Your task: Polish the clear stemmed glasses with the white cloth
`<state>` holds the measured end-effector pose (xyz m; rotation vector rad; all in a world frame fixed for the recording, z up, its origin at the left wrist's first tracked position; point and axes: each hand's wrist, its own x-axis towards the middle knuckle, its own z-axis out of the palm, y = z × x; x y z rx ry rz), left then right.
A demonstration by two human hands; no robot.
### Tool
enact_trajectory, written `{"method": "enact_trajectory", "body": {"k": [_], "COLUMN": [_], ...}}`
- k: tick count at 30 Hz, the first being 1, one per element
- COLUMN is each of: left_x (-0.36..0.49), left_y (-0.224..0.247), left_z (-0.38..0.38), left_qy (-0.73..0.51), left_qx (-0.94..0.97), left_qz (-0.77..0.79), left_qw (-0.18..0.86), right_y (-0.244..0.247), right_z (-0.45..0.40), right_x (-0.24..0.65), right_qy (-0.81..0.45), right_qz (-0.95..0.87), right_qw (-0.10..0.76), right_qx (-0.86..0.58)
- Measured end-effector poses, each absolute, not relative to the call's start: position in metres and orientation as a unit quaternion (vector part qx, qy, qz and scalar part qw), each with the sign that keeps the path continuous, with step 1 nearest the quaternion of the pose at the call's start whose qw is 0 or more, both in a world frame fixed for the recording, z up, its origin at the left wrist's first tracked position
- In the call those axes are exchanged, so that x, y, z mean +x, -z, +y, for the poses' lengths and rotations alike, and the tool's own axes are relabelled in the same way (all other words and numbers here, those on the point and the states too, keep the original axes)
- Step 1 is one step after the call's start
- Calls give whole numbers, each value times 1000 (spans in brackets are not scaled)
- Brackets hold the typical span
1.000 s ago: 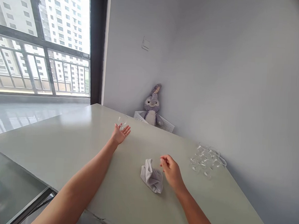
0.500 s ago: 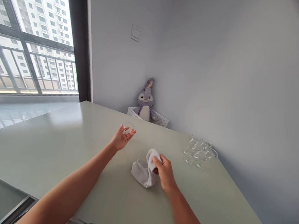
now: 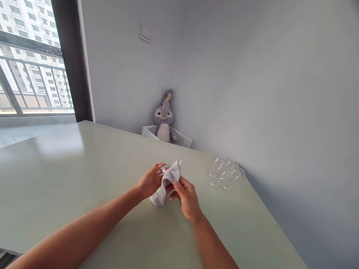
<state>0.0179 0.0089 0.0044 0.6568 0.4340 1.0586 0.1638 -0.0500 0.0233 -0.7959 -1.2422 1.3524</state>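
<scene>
A small clear glass bowl (image 3: 162,171) rests in my left hand (image 3: 150,181), whose fingers curl round it. My right hand (image 3: 186,195) pinches a light grey cloth (image 3: 171,175) between thumb and fingers. The cloth stands up in a fold against the right side of the glass and hides part of it; its lower end hangs down beneath my left hand. Both hands are close together above the middle of the pale table (image 3: 105,223).
Several clear glasses (image 3: 225,172) stand in a cluster at the table's right edge, near the wall. Behind the far edge, a purple plush toy (image 3: 164,119) sits in a white perforated basket (image 3: 183,140). A window (image 3: 28,58) is at the left.
My right hand has brought the cloth up and left against the glass. My left hand has turned inward and closed more round the glass. The view has shifted right.
</scene>
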Motion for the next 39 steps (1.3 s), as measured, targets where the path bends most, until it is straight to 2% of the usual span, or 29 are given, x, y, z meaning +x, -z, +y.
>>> {"method": "enact_trajectory", "body": {"k": [3, 6, 12, 16, 18, 21, 24, 27, 29, 32, 36, 39], "left_x": [18, 20, 26, 24, 21, 17, 14, 11, 9, 10, 15, 14], "left_y": [-8, -9, 1, -5, -11, -16, -13, -5, -1, -4, -11, -9], "left_z": [6, 3, -5, -5, -4, -2, 4, 13, 17, 15, 5, 7], "left_qy": [-491, -504, -451, -475, -500, -502, -486, -434, -400, -438, -459, -439], "left_qx": [332, 373, 470, 502, 538, 580, 570, 564, 564, 523, 491, 554], "left_qz": [218, 215, 284, 280, 263, 247, 281, 374, 416, 375, 262, 278], "left_qw": [775, 749, 704, 666, 625, 592, 600, 595, 591, 628, 693, 650], "right_y": [-21, -9, 11, 6, 2, 0, 3, 10, 13, 12, 1, -3], "right_z": [-55, -53, -45, -40, -39, -42, -49, -55, -54, -47, -38, -43], "right_x": [159, 157, 154, 157, 160, 160, 153, 144, 143, 150, 161, 159], "right_qy": [-508, -470, -423, -561, -644, -684, -618, -454, -392, -474, -640, -650], "right_qz": [-620, -642, -594, -451, -363, -326, -436, -595, -633, -547, -363, -380], "right_qw": [463, 433, 503, 563, 569, 561, 543, 507, 487, 521, 582, 567], "right_qx": [-378, -423, -464, -406, -360, -333, -365, -427, -456, -452, -345, -333]}}
